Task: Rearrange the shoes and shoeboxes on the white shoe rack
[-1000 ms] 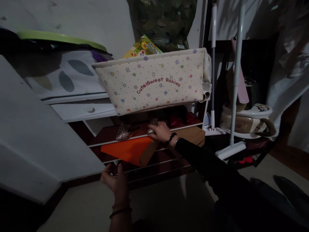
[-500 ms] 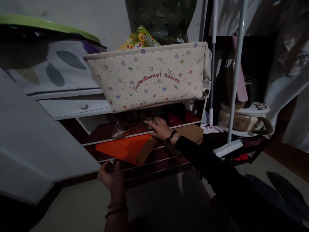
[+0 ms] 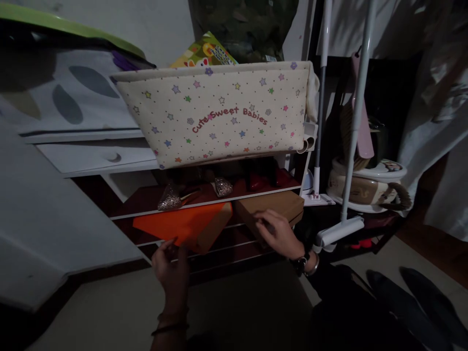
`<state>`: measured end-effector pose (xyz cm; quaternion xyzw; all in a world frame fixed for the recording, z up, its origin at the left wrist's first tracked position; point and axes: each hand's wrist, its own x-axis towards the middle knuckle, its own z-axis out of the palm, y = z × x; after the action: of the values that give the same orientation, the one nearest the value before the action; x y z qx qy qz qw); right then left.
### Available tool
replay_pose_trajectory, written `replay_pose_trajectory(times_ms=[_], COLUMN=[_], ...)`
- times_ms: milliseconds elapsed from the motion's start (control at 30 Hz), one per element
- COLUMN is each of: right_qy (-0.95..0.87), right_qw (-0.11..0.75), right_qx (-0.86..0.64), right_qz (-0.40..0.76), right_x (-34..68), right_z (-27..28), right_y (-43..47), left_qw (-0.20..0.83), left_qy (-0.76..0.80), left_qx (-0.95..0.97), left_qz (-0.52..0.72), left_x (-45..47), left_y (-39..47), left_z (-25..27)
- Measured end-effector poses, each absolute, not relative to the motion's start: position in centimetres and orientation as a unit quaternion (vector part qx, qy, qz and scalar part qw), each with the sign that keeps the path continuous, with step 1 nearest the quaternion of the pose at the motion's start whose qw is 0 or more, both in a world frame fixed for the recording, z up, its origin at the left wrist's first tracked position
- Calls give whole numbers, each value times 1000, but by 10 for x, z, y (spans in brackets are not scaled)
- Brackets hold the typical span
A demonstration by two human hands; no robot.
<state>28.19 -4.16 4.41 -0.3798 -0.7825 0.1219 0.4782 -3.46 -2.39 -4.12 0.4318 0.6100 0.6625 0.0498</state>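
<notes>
My left hand (image 3: 169,263) is beside the lower front edge of an orange shoebox (image 3: 175,222), fingers loosely bent and apart; whether the fingertips touch it I cannot tell. In front of a brown cardboard box (image 3: 281,202) is my right hand (image 3: 281,234), its fingers half curled, the thumb apart and nothing visible in it. On the shelf above stand two glittery pointed shoes, the left shoe (image 3: 170,197) and the right shoe (image 3: 222,187). Farther right on that shelf are red shoes (image 3: 258,181), partly in shadow.
A star-printed fabric bin (image 3: 215,117) overhangs the shoe rack (image 3: 135,209). At left is a white drawer (image 3: 95,157). A white-headed mop (image 3: 340,231) and a lidded bucket (image 3: 351,187) stand at right. Dark shoes (image 3: 420,297) are on the floor.
My right hand has left the right glittery shoe and moved down and right to the brown box. My left hand stays low by the orange box. The view has shifted slightly.
</notes>
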Motion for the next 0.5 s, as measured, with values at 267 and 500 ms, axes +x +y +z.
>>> replay_pose_trajectory(times_ms=[267,500], right_qy=[-763,-767], right_qw=[443,340], right_qx=[-409,-430], right_qz=[234,333], right_x=[292,295], right_z=[11,-9], right_y=[-50,-46], left_qw=[-31,86], left_qy=[533,486], left_qx=[622,701], left_qz=[573,515], left_x=[26,67], left_y=[-36,-31], left_z=[-37,-55])
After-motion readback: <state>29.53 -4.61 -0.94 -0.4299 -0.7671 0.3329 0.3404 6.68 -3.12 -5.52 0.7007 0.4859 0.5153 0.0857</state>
